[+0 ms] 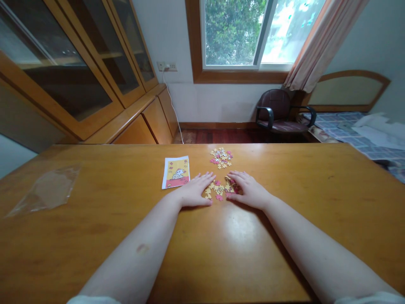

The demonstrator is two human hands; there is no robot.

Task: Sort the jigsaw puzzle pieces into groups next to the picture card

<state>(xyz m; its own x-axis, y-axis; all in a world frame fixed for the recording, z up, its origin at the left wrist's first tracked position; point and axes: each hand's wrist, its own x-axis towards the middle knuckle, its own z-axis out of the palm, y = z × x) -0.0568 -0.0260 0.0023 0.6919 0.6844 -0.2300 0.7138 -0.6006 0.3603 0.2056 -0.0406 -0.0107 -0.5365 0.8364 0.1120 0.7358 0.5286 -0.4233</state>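
Observation:
My left hand (pixel 196 190) lies flat on the wooden table (pixel 95 236), fingers stretched out toward a small heap of yellow and pink puzzle pieces (pixel 218 189). My right hand (pixel 245 188) rests palm down on the right side of that same heap, fingers spread over some pieces. Neither hand grips anything. A second cluster of loose pieces (pixel 220 158) lies a little farther away. A printed reference picture card (pixel 176 171), yellow and red with a white figure, lies just left of my left hand.
A clear plastic bag (pixel 47 190) lies at the table's left. Wooden cabinets with glass doors (pixel 72 71) stand along the left wall. Beyond the table are a dark armchair (pixel 278 112), a window (pixel 249 33) with a curtain, and a bed (pixel 363 131) at right.

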